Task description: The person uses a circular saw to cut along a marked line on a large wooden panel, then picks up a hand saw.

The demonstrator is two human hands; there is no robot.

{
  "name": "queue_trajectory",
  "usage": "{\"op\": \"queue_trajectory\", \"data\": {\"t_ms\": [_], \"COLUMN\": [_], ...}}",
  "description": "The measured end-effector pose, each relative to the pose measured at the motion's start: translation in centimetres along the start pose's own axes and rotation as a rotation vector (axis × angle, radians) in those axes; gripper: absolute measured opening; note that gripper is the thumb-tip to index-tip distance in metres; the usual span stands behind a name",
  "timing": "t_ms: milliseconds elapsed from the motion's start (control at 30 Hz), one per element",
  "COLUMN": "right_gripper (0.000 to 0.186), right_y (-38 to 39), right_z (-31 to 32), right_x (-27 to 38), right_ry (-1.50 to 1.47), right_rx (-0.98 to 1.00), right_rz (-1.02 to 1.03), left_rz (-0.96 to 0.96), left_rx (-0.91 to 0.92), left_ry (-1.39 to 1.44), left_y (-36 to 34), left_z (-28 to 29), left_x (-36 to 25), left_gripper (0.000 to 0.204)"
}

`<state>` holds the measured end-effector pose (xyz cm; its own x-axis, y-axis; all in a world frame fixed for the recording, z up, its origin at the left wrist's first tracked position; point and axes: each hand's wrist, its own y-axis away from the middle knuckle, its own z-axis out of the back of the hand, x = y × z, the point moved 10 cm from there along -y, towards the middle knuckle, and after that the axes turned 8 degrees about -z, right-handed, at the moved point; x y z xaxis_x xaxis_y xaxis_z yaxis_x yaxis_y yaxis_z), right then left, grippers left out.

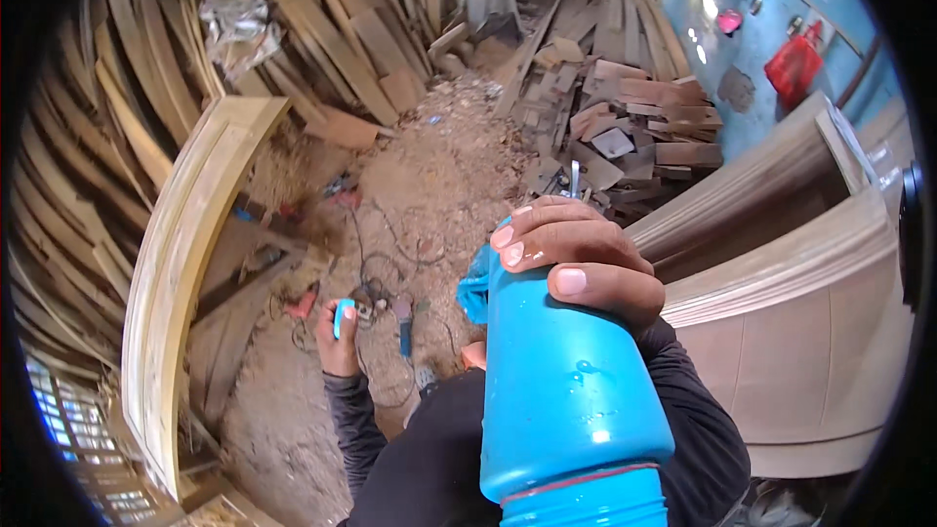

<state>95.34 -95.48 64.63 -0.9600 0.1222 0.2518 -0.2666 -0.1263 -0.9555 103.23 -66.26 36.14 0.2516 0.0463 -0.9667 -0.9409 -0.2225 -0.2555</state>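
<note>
Close up, a light blue plastic bottle (576, 381) is tilted with its threaded, uncapped neck (586, 500) pointing toward me at the lower edge. Water drops dot its side. My right hand (600, 249) wraps over the bottle near its base, fingers on top. A piece of blue cloth or plastic (474, 288) shows just left of the bottle. Lower and farther left, my left hand (339, 344) is closed on a small blue cap (344, 318), held between thumb and fingers. How full the bottle is cannot be seen.
A long pale wooden panel (190, 254) stands at left, before leaning planks (127, 68). Power tools and cables (400, 322) lie on the dusty floor (449, 156). Wood offcuts (634, 127) pile at far right; carved wooden furniture (800, 322) stands near right.
</note>
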Motion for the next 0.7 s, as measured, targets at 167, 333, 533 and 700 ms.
{"op": "queue_trajectory", "data": {"t_ms": [167, 333, 533, 700], "right_gripper": [0.038, 0.039, 0.038, 0.038], "right_y": [-2.5, -4.0, -5.1, -6.0], "right_z": [1.4, 2.2, 2.3, 3.6], "right_x": [2.0, 3.3, 5.2, 4.9], "right_ry": [0.15, 0.17, 0.338, 0.232], "right_rx": [0.022, 0.025, 0.147, -0.042], "right_rz": [0.093, 0.192, 0.502, 0.315], "left_rz": [0.016, 0.072, -0.007, 0.081], "left_rx": [0.094, 0.137, 0.13, 0.104], "left_ry": [-0.134, -0.045, -0.085, -0.067], "left_y": [-1.0, -1.2, -1.0, -0.3], "left_z": [-0.4, -1.3, -1.9, -1.4], "left_x": [2.2, 3.3, 2.8, 3.9], "left_gripper": [0.036, 0.037, 0.033, 0.031]}}
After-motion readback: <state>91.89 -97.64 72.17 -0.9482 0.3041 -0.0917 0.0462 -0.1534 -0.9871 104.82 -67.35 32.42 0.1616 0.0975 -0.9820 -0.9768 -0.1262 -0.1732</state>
